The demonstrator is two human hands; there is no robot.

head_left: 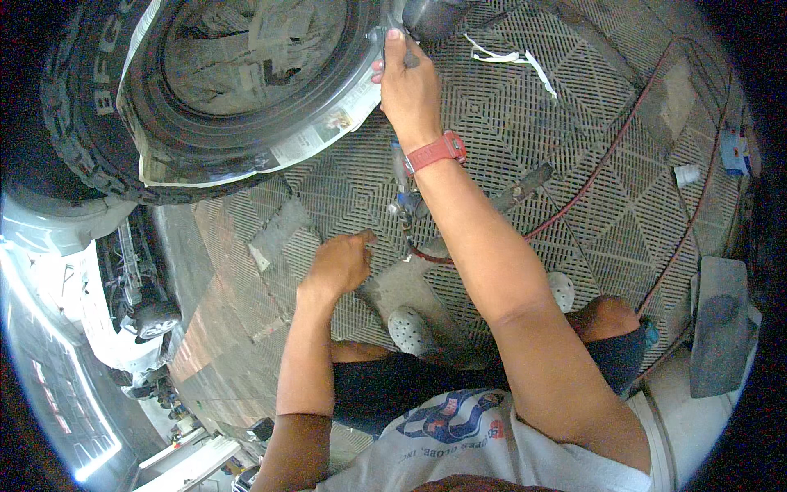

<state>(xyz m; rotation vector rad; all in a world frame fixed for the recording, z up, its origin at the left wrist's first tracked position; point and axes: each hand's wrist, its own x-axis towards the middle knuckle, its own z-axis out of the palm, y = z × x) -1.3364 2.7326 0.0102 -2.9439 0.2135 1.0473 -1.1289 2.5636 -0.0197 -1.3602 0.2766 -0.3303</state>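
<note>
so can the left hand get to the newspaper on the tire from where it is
Probably yes. The left hand hangs free, holding nothing, and only open grid floor lies between it and the newspaper masking the tire.

My right arm stretches straight out ahead with my right hand (410, 86) held high, fingers (394, 51) curled shut in a grip, while my left hand (338, 264) hangs lower, elbow bent, fingers loosely curled and holding nothing.

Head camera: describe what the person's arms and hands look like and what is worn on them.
Both forearms are bare, no sleeves or gloves. The right hand has a red watch with a broad strap on its wrist. The left hand and its wrist carry nothing.
</note>
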